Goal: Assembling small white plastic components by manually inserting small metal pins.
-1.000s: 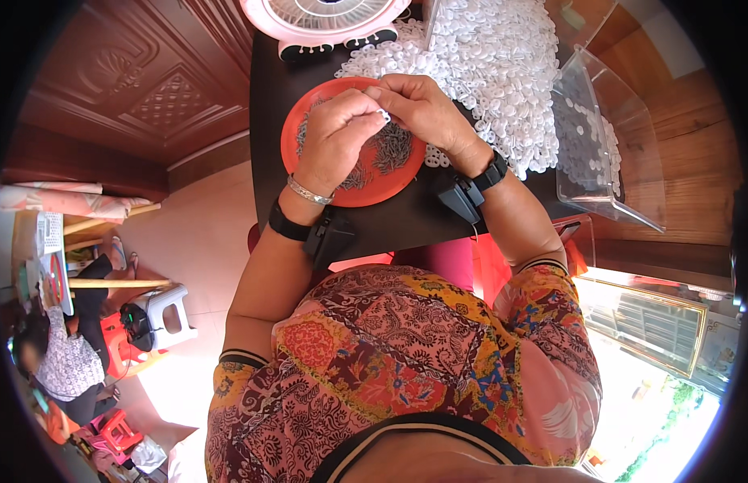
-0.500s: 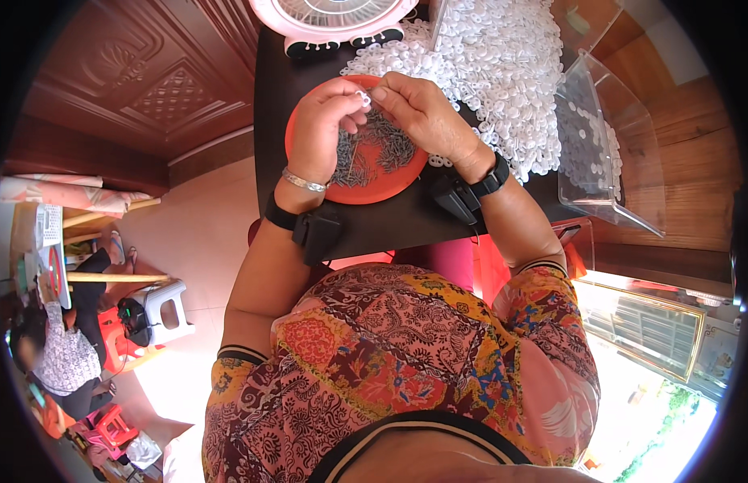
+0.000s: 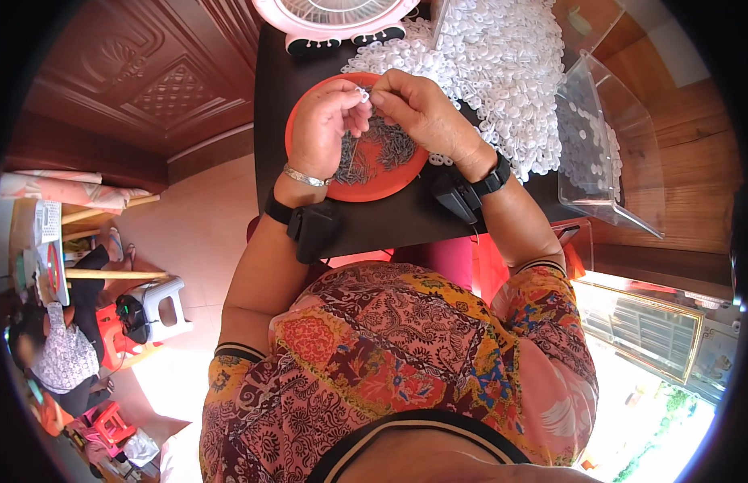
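Over a round orange-red tray (image 3: pixel 372 193) my two hands work close together. Between the thumb and fingers of my left hand (image 3: pixel 322 121) is a small white plastic piece (image 3: pixel 363 95) with holes in it. My right hand (image 3: pixel 418 109) is pinched beside that piece; whatever its fingertips hold is too small to make out. Many thin grey metal pins (image 3: pixel 396 148) lie loose in the tray below. A great heap of similar white plastic pieces (image 3: pixel 499 72) spreads over the dark table to the right of the hands.
A pink fan (image 3: pixel 334 20) stands at the table's far edge. On the right, a clear plastic box (image 3: pixel 607 145) holds more white pieces. Off to the left sits another person (image 3: pixel 68 354) near a grey stool (image 3: pixel 169 310). The dark table (image 3: pixel 382 229) edge lies close to my body.
Both hands stay over the tray with only slight finger and wrist shifts. The white piece remains in my left fingers.
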### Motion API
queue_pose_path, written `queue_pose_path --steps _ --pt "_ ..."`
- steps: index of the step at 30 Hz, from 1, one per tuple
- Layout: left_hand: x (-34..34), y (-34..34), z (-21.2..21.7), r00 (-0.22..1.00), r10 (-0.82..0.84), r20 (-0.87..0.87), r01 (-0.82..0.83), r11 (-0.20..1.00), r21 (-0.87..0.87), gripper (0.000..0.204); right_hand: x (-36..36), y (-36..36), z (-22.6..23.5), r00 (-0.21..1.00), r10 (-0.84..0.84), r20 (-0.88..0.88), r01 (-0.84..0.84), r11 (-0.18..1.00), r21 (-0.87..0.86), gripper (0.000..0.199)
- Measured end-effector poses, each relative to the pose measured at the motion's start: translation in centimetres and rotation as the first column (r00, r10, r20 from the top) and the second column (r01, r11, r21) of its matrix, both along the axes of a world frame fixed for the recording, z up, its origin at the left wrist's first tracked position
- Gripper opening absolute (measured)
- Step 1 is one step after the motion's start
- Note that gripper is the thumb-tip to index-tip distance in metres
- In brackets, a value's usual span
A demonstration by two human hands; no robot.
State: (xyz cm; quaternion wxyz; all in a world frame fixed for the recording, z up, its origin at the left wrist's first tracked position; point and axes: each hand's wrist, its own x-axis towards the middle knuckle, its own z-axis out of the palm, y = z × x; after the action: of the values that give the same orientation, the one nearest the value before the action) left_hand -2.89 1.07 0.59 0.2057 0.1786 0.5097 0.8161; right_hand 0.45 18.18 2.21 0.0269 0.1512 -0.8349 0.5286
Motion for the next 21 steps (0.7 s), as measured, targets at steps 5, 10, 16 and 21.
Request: queue_pose_path --steps 5,10,16,21 --pt "-0.1 -0.2 0.4 0.995 0.1 0.008 -0.099 0.99 -0.097 0.018 0.1 0.3 0.7 0.999 -0.031 0.033 0.035 0.989 -0.143 0.013" --pt "1.6 0.6 1.8 0.992 0.122 -0.044 -0.129 0.963 -0.236 0.017 0.1 0.9 1.3 0.998 -0.022 0.067 0.042 0.951 -0.306 0.012" --pt "1.6 0.7 1.3 0.984 0.111 -0.138 -0.14 0.965 -0.223 0.014 0.2 1.2 1.8 1.0 -0.018 -0.022 0.017 0.998 -0.057 0.014" --pt "1.4 0.8 1.2 0.98 0.1 -0.171 -0.13 0.976 -0.174 0.013 0.1 1.0 1.5 0.994 0.031 -0.108 -0.039 0.997 -0.067 0.013"
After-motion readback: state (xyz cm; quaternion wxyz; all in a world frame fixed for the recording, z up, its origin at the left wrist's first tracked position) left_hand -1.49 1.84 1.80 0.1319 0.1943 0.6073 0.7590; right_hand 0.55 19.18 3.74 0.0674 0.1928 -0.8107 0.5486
